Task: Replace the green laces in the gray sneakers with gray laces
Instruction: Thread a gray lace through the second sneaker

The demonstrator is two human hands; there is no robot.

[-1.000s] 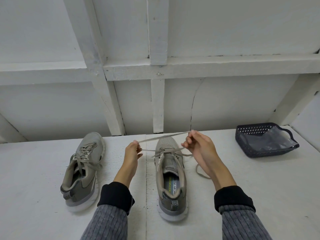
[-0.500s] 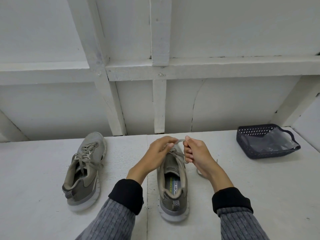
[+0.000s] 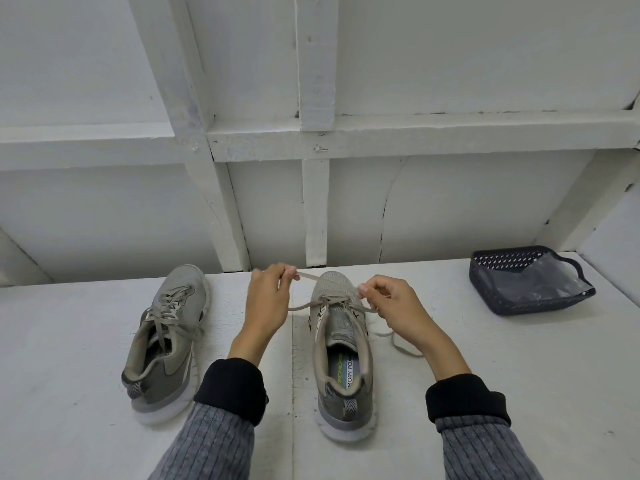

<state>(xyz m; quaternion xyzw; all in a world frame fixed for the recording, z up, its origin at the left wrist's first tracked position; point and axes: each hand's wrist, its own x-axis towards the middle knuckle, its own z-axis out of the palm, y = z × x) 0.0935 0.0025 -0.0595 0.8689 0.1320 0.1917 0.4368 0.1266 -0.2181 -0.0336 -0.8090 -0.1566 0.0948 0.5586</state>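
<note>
Two gray sneakers stand on the white table, toes pointing away from me. The left sneaker (image 3: 167, 337) is laced with a gray lace and lies untouched. The right sneaker (image 3: 341, 348) sits between my hands. My left hand (image 3: 268, 301) pinches one end of its gray lace (image 3: 310, 277) to the left of the toe. My right hand (image 3: 394, 303) pinches the other strand to the right of the eyelets. A loose tail of lace (image 3: 401, 346) curls on the table beside my right wrist. No green lace is visible.
A dark blue perforated basket (image 3: 498, 271) holding a clear plastic bag stands at the table's far right. A white wall with wooden beams (image 3: 315, 202) rises right behind the table.
From a wide stretch, my hands came together over the shoe's toe, then moved apart again, pulling the lace ends out to either side.
</note>
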